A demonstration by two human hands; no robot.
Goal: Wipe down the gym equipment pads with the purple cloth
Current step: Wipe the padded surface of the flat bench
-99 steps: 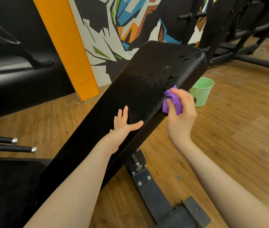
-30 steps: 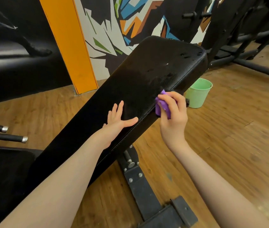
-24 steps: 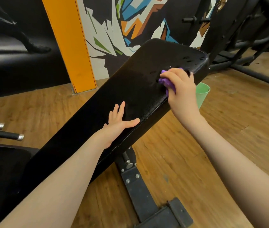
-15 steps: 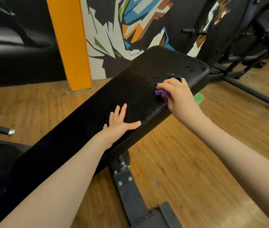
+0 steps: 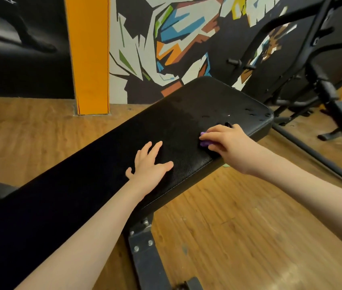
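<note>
**A:** Purple cloth [image 5: 204,141] — where's it now, head cam?

**B:** On top of the black bench pad [image 5: 186,130], nr the raised far end, close to the pad's R edge. Mostly hidden under the right hand [image 5: 228,143]; only a bit pokes out by the fingertips.

**A:** R hand's grip?

**B:** Fingers curled over the cloth, pressing it down onto the pad. Forearm comes in from lower R.

**A:** Diff vs 3.3 s ago?

**B:** Back then the cloth was on the pad's side edge, hand gripping it from the side w/ more purple showing. Approx 1 s ago, same edge, a bit lower. By 0.8 s ago it was up on the top face, and it's still there, slightly nearer the camera than at 0.5 s ago.

**A:** L hand?

**B:** Left hand [image 5: 149,164] lies flat on the pad, fingers straight and spread, thumb out to the R, holding nothing. Same spot mid-pad as in all earlier frames.

**A:** Anything else changed?

**B:** View has swung: pad looks less steep. Green bucket [image 5: 225,165] was in full view beside the bench earlier; now just a sliver shows below the pad edge under the R wrist. Wet-looking spots [image 5: 249,111] stay nr the pad's top end. Orange pillar [image 5: 88,55], mural wall [image 5: 176,38], wood floor [image 5: 239,227], bench frame [image 5: 145,252] all in shot.
</note>
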